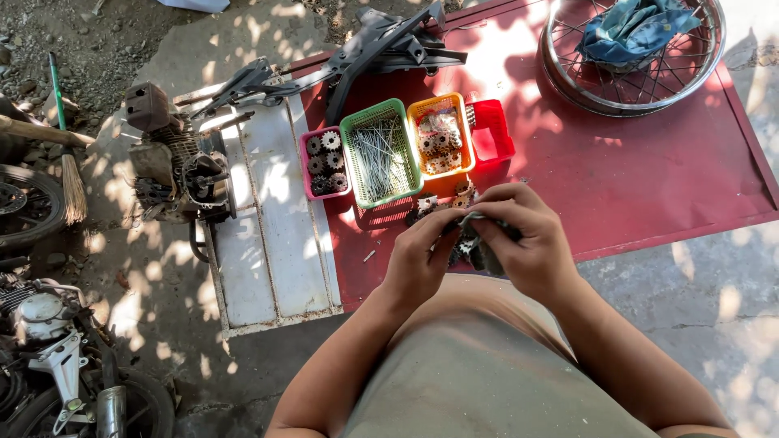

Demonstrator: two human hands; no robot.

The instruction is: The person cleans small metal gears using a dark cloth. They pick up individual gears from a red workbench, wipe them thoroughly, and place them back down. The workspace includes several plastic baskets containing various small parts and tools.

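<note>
Two hands meet over the near edge of a red sheet (649,178) laid on the ground. The left hand (418,259) and the right hand (527,239) both pinch one dark grey rag (483,235) between them; each grip is clenched on the cloth, fingertips almost touching. The rag is bunched, with a strip running roughly left to right between the thumbs and a fold hanging down toward the person. Whether a part is wrapped inside it cannot be told.

Just beyond the hands, a small heap of loose gears (454,199) lies on the red sheet, partly hidden by the fingers; the count is unclear.

Farther off stand four plastic baskets in a row, their long sides running near to far: a pink basket (307,166) on the left with about six dark gears, a green basket (350,154) of thin metal rods, an orange basket (415,138) of pale gears, and a red basket (495,134) on the right.

One spoked wheel rim (568,81) lies far right with a blue cloth (637,28) inside it. One black frame piece (381,49) lies at the far edge. To the left, a white metal panel (272,235), one engine block (174,162), and parts of a motorcycle (49,341).
</note>
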